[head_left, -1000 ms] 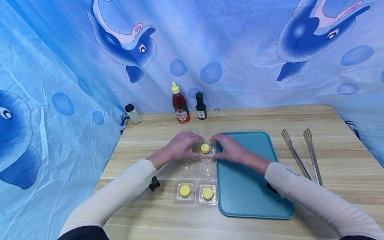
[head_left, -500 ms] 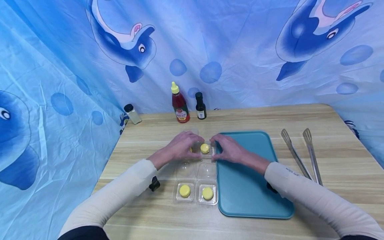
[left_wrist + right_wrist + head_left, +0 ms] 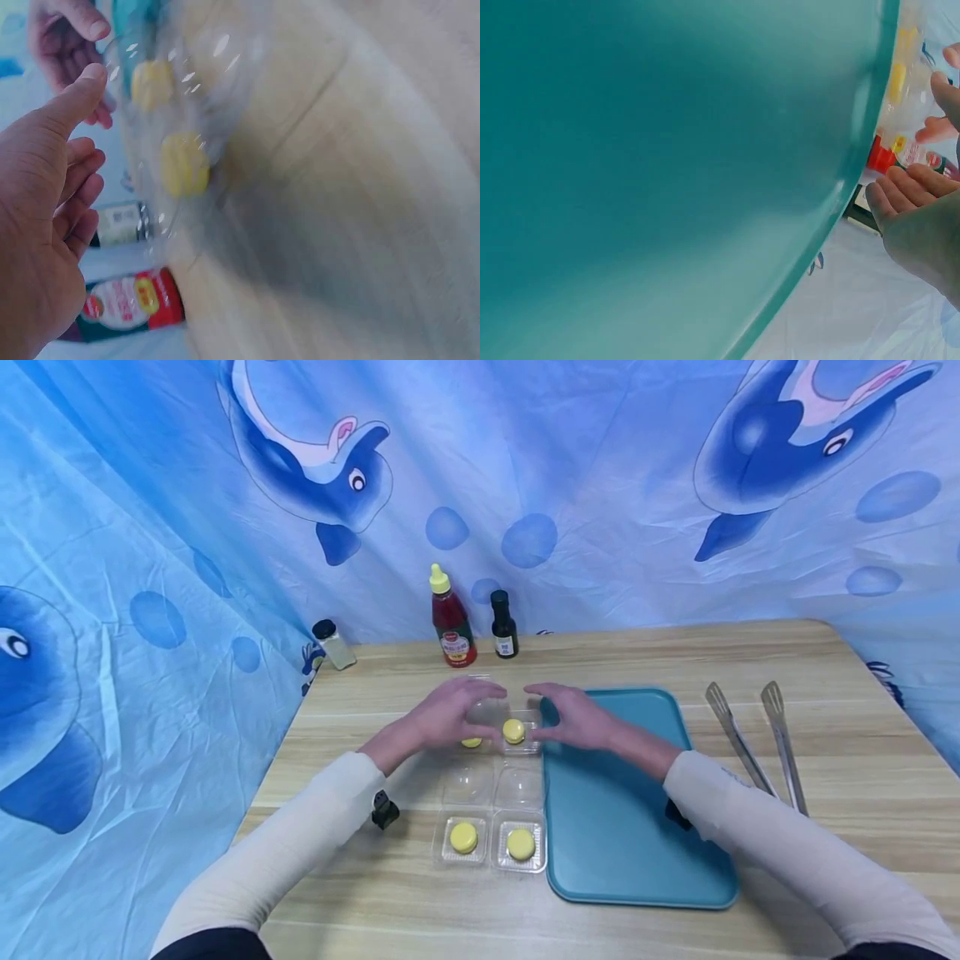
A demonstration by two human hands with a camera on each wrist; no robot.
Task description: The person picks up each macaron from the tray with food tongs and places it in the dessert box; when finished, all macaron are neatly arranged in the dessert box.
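My left hand (image 3: pixel 453 714) and right hand (image 3: pixel 577 718) hover on either side of the far clear plastic box (image 3: pixel 532 745), fingers loosely bent and apart, nothing between them. Two yellow macarons sit there: the right macaron (image 3: pixel 513 731) shows between the hands, while the left macaron (image 3: pixel 471 742) is partly covered by my left hand. The left wrist view shows both macarons, blurred, under clear plastic beyond my fingertips. Nearer to me, an opened clear box (image 3: pixel 486 852) holds two more, a left macaron (image 3: pixel 463 837) and a right macaron (image 3: pixel 521 844). Its domed lid (image 3: pixel 517 787) lies on the far side.
A teal tray (image 3: pixel 637 827) lies right of the boxes, under my right forearm. Metal tongs (image 3: pixel 785 747) rest at the right. Along the back stand a red sauce bottle (image 3: pixel 454 635) and a small dark bottle (image 3: pixel 504 631); a black-capped shaker (image 3: pixel 334 645) is at the back left.
Both hands, earlier with fingertips at the sides of the far box, have come off it and spread, rising a little. The boxes and macarons stay in place.
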